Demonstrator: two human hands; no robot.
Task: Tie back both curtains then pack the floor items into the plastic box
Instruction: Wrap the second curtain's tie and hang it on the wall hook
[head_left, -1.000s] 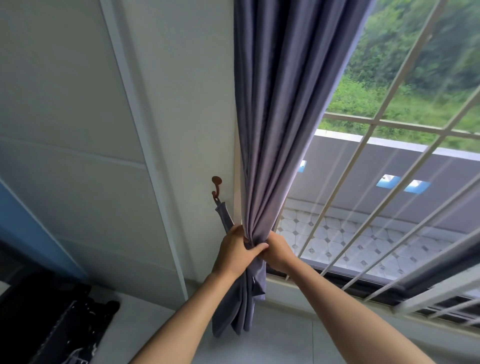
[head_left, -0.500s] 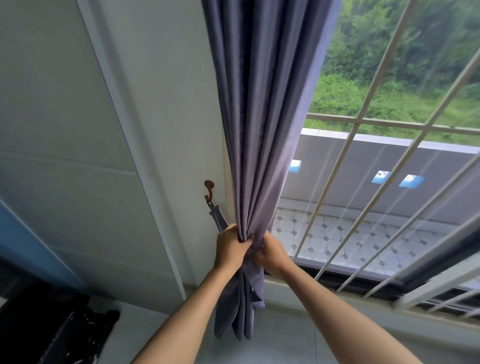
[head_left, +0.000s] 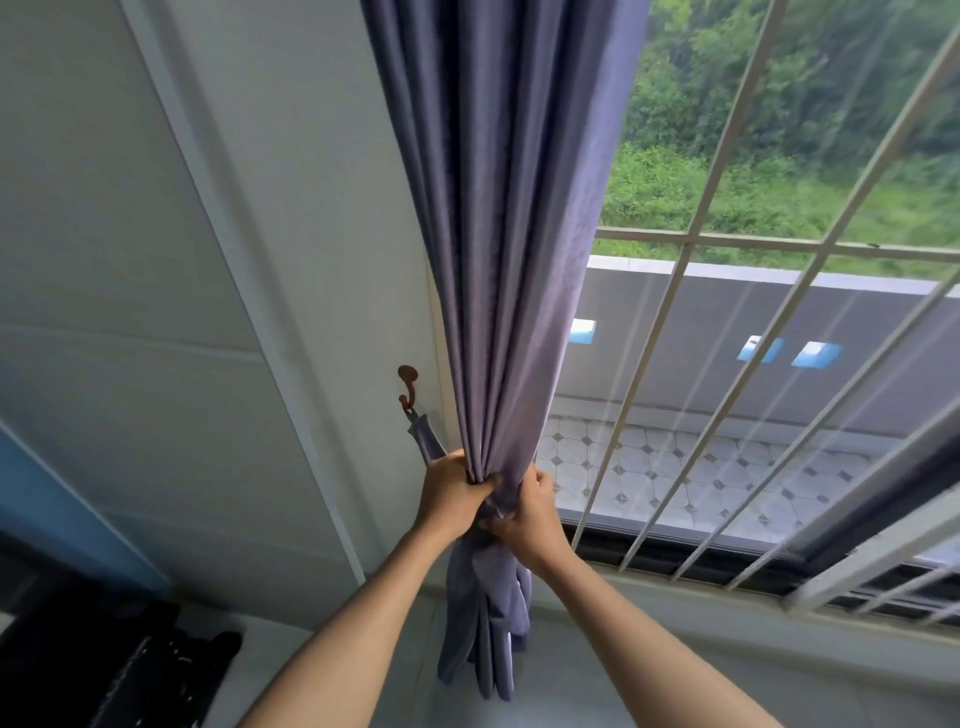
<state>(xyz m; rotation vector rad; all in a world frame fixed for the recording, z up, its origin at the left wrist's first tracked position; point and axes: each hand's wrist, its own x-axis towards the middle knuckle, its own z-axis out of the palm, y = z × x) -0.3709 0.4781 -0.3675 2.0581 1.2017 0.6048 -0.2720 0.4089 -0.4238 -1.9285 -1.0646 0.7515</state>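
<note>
- The curtain (head_left: 498, 234) hangs in long grey-purple folds down the middle of the view, gathered into a tight bunch low down; its hem spreads loose again below the bunch and ends just above the pale floor.
- The left hand (head_left: 451, 499) grips the bunch from the curtain's left side, its fingers curled shut into the folds.
- The right hand (head_left: 527, 512) grips the same bunch from the curtain's right side, just below the left hand and touching it, with its fingers clamped on the cloth too.
- Both bare forearms rise from the bottom edge and meet at the curtain.
- A tie-back (head_left: 427, 439) of the same cloth hangs from a hook (head_left: 408, 387) just left of the curtain; its lower end disappears behind the left hand, so it is unclear whether that hand also holds it.
- The brown hook is fixed to the white wall (head_left: 322, 208) left of the curtain, a little above the hands.
- Right of the curtain, a window with white slanted bars (head_left: 722, 171) shows a grey parapet, a tiled surface and green bushes.
- Far left of the curtain, at the bottom corner, sits a dark object (head_left: 93, 654) that is too shadowed to identify.
</note>
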